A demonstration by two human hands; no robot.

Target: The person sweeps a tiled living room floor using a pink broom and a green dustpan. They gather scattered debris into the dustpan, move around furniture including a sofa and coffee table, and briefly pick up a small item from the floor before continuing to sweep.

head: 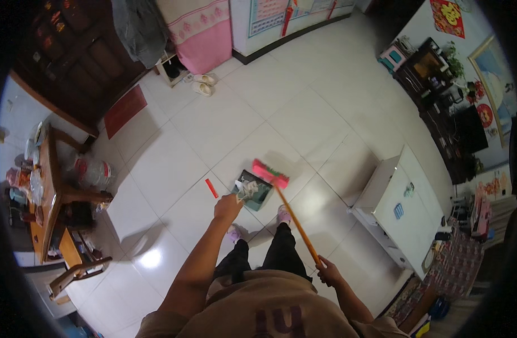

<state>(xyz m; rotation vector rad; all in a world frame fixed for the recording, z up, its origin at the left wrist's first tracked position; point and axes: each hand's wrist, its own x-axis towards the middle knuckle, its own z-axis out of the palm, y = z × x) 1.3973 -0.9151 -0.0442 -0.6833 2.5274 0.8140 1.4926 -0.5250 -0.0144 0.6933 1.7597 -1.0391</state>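
My left hand [228,208] is closed around the handle of a dark grey-green dustpan [258,204], most of that handle being hidden by the fingers. Crumpled pale scraps [250,189] lie in the pan. With my right hand [328,271] I grip the upper end of an orange-brown broom stick [299,228]. Its pink broom head [270,173], with green bristles, is at the far right edge of the dustpan; whether the two touch I cannot tell. On the tiles left of the pan lies a flat red strip [211,188].
A white table [410,211] stands at the right. To the left are a wooden table [51,186], a large clear bottle [91,172] and a wooden chair [79,270]. Pale shoes [202,85] sit by a shoe rack [170,72]; a red mat [125,110] lies before the door.
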